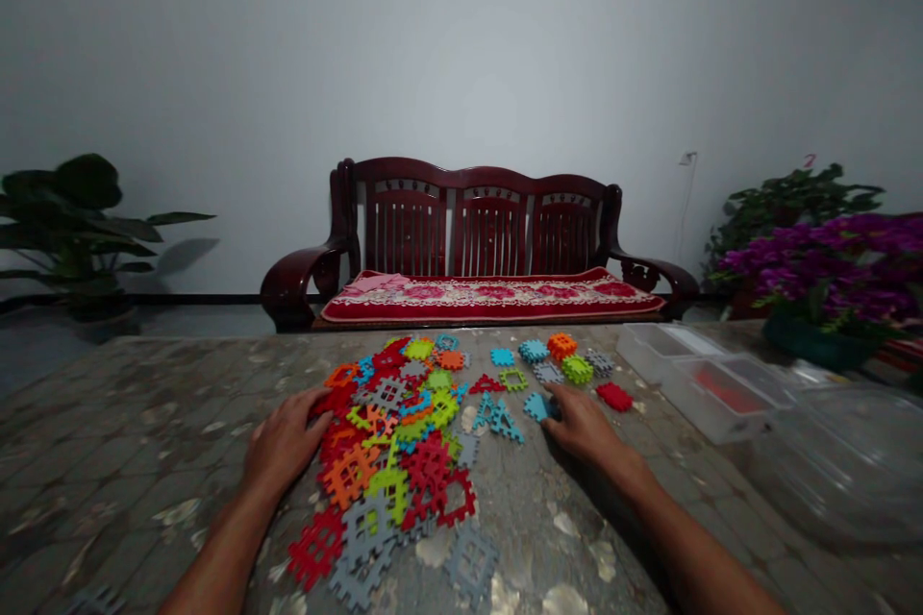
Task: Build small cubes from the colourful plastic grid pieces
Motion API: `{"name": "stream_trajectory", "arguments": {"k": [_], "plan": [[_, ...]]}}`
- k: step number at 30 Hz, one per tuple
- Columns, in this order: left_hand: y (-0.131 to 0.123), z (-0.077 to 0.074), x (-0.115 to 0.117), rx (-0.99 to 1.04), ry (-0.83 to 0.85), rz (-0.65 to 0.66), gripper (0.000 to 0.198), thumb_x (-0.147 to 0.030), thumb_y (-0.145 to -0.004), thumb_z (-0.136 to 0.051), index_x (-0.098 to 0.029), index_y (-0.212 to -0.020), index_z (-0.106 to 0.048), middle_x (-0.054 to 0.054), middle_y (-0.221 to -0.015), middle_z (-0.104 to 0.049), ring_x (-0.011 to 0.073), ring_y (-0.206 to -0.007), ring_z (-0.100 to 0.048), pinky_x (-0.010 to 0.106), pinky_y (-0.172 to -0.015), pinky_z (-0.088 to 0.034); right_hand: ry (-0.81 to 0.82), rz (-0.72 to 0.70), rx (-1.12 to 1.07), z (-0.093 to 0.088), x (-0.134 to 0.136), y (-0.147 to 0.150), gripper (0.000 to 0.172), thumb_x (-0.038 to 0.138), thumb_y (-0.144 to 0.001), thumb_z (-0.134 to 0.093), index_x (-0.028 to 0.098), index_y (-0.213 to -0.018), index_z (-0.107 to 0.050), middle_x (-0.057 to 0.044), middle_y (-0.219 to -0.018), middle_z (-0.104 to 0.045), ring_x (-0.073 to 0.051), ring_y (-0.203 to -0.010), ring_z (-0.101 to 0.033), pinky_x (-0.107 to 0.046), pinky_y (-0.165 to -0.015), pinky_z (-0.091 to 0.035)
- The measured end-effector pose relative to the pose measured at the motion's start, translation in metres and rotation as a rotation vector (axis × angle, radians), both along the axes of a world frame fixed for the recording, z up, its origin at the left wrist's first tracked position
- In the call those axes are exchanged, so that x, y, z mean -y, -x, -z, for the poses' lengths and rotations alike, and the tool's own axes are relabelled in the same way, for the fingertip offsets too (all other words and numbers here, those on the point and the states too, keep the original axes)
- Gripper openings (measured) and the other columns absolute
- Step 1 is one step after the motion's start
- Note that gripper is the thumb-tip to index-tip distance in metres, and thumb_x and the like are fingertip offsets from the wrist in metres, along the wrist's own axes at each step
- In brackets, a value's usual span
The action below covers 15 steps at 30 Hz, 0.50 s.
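On mottled grey counter [173,404]: multicoloured toothed plastic tiles [425,469]
Right grip [583,423]: pinching blue toothed tile [535,406]
Left grip [286,430]: cannot tell

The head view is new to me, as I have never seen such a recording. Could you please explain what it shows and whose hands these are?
There is no machine here. A person wears a camera on the head, looking forward and down, so the two bare hands are the wearer's own. On the patterned table lies a mixed pile of colourful notched pieces. Farther right are smaller groups, including an orange stack and a green stack. Beyond them is a clear divided box. The left hand is at the pile's left edge; whether it grips anything is unclear. The right hand has a light-blue piece between thumb and fingers.
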<state>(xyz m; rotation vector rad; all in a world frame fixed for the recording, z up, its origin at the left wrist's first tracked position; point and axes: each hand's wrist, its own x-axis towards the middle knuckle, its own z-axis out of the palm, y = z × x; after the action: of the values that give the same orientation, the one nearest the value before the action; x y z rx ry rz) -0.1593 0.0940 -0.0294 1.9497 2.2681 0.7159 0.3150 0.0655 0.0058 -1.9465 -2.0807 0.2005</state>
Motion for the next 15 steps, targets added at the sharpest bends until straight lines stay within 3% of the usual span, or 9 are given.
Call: {"name": "stream_trajectory", "arguments": {"k": [7, 15], "plan": [[0.003, 0.006, -0.001, -0.001, -0.026, 0.018, 0.047, -0.037, -0.095, -0.046, -0.022, -0.131, -0.071, 0.011, -0.142, -0.069, 0.0312, -0.13, -0.064, 0.05, -0.112, -0.049, -0.135, 0.098, -0.112, -0.022, -0.027, -0.013, 0.058, 0.035, -0.087, -0.063, 0.019, -0.143, -0.061, -0.012, -0.129, -0.075, -0.03, -0.11, -0.071, -0.039, -0.098, -0.052], [0.003, 0.002, -0.001, 0.007, -0.012, 0.008, 0.045, -0.037, -0.095, -0.048, -0.024, -0.131, -0.071, 0.011, -0.142, -0.069, 0.0305, -0.129, -0.064, 0.05, -0.111, -0.05, -0.089, 0.276, 0.001, -0.047, -0.081, 0.003, 0.055, 0.038, -0.093, -0.061, 0.018, -0.144, -0.059, -0.014, -0.131, -0.073, -0.033, -0.121, -0.068, -0.037, -0.094, -0.052]]}}
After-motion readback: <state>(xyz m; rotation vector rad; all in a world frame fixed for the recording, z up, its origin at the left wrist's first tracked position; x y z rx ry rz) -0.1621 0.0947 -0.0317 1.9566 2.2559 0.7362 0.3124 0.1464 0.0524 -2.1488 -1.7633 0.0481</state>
